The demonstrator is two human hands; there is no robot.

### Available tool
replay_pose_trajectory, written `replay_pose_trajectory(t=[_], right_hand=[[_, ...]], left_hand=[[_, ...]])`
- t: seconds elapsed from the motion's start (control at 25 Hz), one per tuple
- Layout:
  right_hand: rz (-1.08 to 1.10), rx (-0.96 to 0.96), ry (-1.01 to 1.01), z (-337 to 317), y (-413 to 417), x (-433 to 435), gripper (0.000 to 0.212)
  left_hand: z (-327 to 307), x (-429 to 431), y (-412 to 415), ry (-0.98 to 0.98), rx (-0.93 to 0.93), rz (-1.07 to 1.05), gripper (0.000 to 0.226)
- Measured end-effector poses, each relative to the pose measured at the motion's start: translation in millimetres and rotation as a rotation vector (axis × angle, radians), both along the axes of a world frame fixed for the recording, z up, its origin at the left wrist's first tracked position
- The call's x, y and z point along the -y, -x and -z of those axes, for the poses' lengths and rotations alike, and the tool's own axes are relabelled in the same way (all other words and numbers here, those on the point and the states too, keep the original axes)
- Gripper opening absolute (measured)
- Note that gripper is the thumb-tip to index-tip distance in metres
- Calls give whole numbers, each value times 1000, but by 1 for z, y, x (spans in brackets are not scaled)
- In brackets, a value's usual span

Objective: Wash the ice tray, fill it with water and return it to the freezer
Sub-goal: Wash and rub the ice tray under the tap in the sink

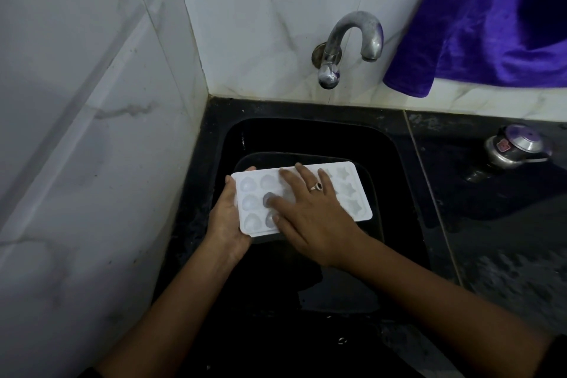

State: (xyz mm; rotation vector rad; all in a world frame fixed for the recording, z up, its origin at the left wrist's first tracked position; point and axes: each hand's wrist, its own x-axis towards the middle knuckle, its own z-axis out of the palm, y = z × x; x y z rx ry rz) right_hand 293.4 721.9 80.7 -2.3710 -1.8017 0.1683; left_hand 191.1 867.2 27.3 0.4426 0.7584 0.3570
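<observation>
A white ice tray with heart and star shaped cups is held level over the black sink. My left hand grips its left end, thumb over the rim and fingers underneath. My right hand, with a ring on one finger, lies flat across the middle of the tray, its straight fingers pressing into the cups. The steel tap sticks out of the tiled wall above the sink, and no water runs from it.
A purple cloth hangs at the upper right beside the tap. A metal pressure-cooker lid lies on the black counter to the right of the sink. White tiled walls close in the left and back.
</observation>
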Motion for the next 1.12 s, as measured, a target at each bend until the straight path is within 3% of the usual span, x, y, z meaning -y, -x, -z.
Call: replay_pose_trajectory(t=[1.12], right_hand=[[33, 27, -5, 1, 1, 2, 43]], left_hand=[[-12, 2, -5, -37, -17, -1, 56]])
